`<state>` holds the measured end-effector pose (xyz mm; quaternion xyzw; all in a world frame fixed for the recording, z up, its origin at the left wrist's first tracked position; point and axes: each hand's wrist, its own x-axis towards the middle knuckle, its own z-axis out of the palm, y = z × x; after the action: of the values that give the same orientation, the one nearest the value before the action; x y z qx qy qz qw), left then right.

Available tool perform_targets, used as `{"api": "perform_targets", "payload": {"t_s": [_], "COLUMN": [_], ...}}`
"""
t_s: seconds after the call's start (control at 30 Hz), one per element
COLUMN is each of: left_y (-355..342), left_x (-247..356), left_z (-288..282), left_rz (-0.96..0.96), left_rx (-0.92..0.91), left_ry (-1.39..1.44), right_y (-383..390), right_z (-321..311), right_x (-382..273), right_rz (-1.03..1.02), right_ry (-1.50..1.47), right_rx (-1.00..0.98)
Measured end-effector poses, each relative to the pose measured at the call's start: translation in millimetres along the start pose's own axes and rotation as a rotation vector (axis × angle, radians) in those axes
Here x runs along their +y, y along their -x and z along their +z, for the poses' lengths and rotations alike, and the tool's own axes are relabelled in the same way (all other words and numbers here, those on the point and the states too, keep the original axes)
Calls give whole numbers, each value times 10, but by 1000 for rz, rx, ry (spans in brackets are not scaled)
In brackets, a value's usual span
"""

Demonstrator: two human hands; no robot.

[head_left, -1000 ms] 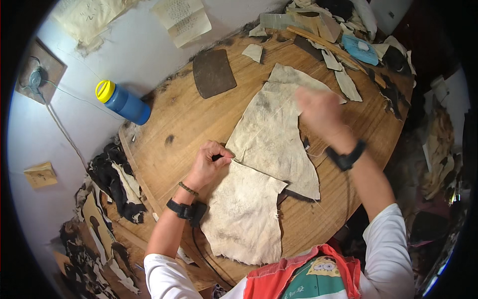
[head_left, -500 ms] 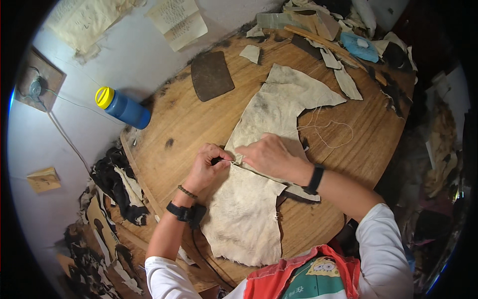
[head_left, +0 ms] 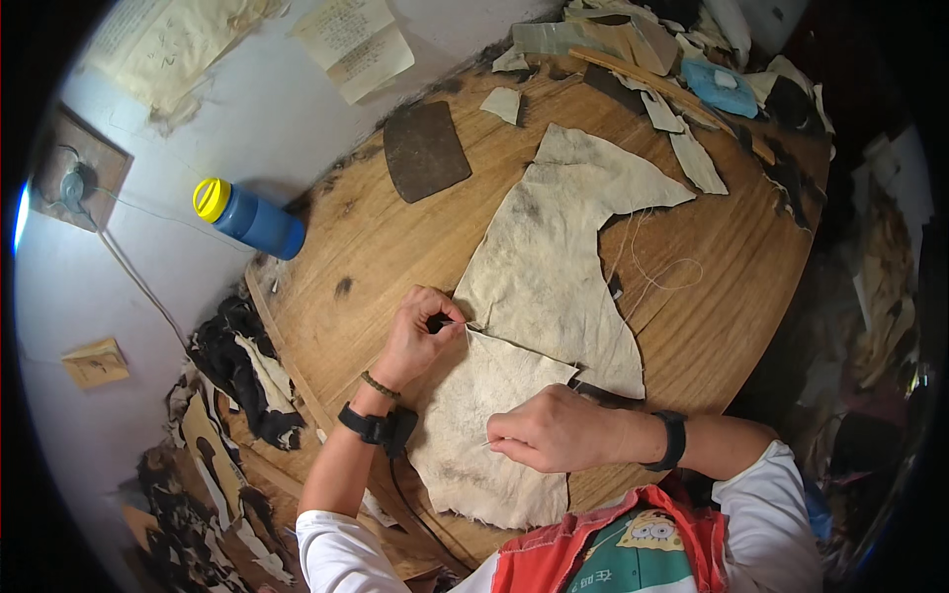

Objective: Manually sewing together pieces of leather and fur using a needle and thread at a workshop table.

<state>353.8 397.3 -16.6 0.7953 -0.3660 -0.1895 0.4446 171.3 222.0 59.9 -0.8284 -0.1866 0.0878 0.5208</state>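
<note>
Two pale, furry-edged pieces of hide lie on the wooden table (head_left: 346, 247), meeting along a seam in the middle. The upper hide piece (head_left: 549, 237) curves away from me, and the lower hide piece (head_left: 494, 385) spreads toward my body. At the seam's left end, my left hand (head_left: 420, 336) pinches the hides' edges between thumb and fingers. My right hand (head_left: 554, 433) is closed over the lower piece, with a thin needle-like tip (head_left: 487, 443) sticking out from its fingers. A loose pale thread (head_left: 672, 289) loops on the table beside the upper piece.
Against the wall stands a blue bottle (head_left: 262, 222) with a yellow lid. A dark brown sheet (head_left: 425, 153) and a small pale scrap (head_left: 502, 104) lie farther back. Scraps, a wooden stick (head_left: 652, 84) and a blue bag (head_left: 717, 89) crowd the far right. Dark fur scraps (head_left: 237, 366) heap at left.
My right hand has moved from the seam down and toward me, over the lower hide piece. The left hand keeps its pinch at the seam. The view has shifted slightly.
</note>
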Motion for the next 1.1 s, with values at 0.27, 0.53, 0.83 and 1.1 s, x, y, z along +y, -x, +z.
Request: {"api": "perform_targets", "payload": {"t_s": [0.27, 0.53, 0.83, 1.1], "left_y": [44, 42, -200, 142], "left_x": [209, 453, 201, 299], "left_z": [-32, -42, 79, -33], "left_rz": [-11, -167, -49, -96], "left_rx": [61, -88, -78, 26], "left_ry": [-10, 349, -434, 67], "right_y": [-163, -433, -192, -318], "right_z": [-10, -160, -5, 3], "right_x": [50, 650, 310, 153], "right_rz": [-162, 411, 176, -114], "right_ry": [49, -81, 377, 65], "right_rx": [72, 344, 308, 183]}}
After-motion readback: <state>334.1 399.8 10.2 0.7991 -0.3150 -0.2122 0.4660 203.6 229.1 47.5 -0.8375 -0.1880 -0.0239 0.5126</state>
